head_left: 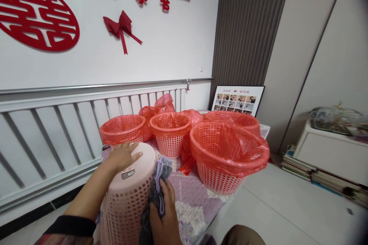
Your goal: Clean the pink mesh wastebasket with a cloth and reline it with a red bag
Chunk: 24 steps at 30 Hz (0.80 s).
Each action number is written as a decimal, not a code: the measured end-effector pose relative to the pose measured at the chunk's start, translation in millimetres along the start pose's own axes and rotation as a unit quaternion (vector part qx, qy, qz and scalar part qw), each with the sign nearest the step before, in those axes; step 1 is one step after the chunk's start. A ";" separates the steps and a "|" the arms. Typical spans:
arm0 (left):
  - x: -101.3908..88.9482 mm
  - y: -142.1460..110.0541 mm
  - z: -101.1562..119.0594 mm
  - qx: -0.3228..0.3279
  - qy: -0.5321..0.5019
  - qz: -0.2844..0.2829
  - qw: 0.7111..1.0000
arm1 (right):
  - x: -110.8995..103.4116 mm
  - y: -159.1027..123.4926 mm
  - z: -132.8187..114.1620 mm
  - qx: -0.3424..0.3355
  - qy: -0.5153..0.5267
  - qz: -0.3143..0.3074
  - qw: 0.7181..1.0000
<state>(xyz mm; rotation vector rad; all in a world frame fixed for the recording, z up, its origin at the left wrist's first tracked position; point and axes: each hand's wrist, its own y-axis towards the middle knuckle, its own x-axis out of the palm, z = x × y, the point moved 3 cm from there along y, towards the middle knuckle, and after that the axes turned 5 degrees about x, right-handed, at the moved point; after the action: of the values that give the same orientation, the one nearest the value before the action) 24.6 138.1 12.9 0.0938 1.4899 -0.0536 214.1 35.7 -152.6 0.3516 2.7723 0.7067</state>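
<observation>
A pale pink plastic basket [126, 203] with a lattice of holes stands upside down at the table's near left, its solid base facing up. My left hand [124, 157] lies on that base with the fingers spread, close to a small label [128, 173]. Against the basket's right side, my right hand [166, 214] grips a grey and lavender cloth [160, 178], which touches the lattice wall. The cloth's lower part is partly hidden by the hand.
Behind stand baskets lined with red plastic bags: one at left [122, 128], a small one [170, 134] in the middle, a large one [227, 157] at right. A purple patterned tablecloth [198, 195] covers the table. A white radiator [57, 134] runs along the wall.
</observation>
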 end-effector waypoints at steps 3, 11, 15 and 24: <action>-0.3 -0.7 0.5 0.007 0.002 -0.006 1.000 | 1.5 0.9 -14.8 -0.057 -0.018 -0.012 0.998; -1.6 -1.9 3.0 0.009 -0.001 -0.007 1.000 | -15.0 -19.4 124.6 0.138 -0.032 -0.041 0.989; -0.9 -1.6 2.8 0.010 0.001 -0.011 1.000 | -17.0 -6.4 100.5 0.158 0.003 -0.046 0.986; 3.6 1.7 0.0 0.027 0.009 -0.011 1.000 | -16.3 43.7 -19.7 -0.008 0.034 -0.053 0.998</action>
<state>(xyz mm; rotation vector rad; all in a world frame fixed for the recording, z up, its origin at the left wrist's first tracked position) 25.1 139.8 9.4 0.1215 1.5081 -0.1109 230.7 59.7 -111.2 0.1781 2.8215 0.7276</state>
